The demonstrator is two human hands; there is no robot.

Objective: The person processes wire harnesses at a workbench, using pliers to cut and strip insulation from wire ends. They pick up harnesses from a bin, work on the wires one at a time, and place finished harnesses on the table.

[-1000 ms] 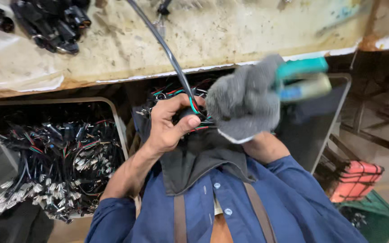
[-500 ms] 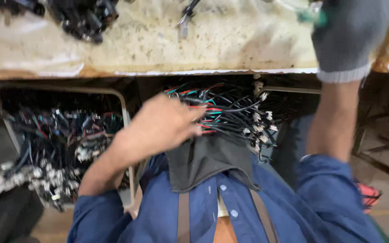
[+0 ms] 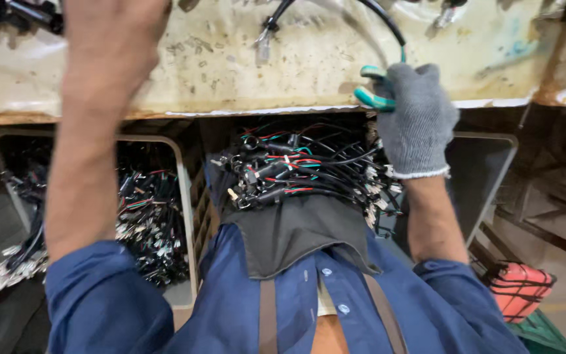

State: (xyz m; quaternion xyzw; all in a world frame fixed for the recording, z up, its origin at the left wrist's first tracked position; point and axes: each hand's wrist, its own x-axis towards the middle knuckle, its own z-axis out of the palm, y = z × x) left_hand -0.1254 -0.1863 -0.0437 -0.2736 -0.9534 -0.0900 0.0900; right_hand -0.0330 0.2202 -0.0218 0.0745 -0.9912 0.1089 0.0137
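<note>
Head cam: my left hand [image 3: 109, 39] just came up off the wire bundle [image 3: 296, 170] in my lap (fingers out of frame, can't tell); gloved right hand [image 3: 417, 118] now clenches teal cutters [image 3: 373, 98] at the black cable [image 3: 388, 26] on the counter [image 3: 230, 72].

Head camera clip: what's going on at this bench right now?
A person in a blue shirt works at a stained bench. The gloved right hand grips a teal-handled cutting tool beside a black cable. The bare left hand is raised over the bench top. A bundle of wired connectors lies on the lap; more fill a tray at left.
</note>
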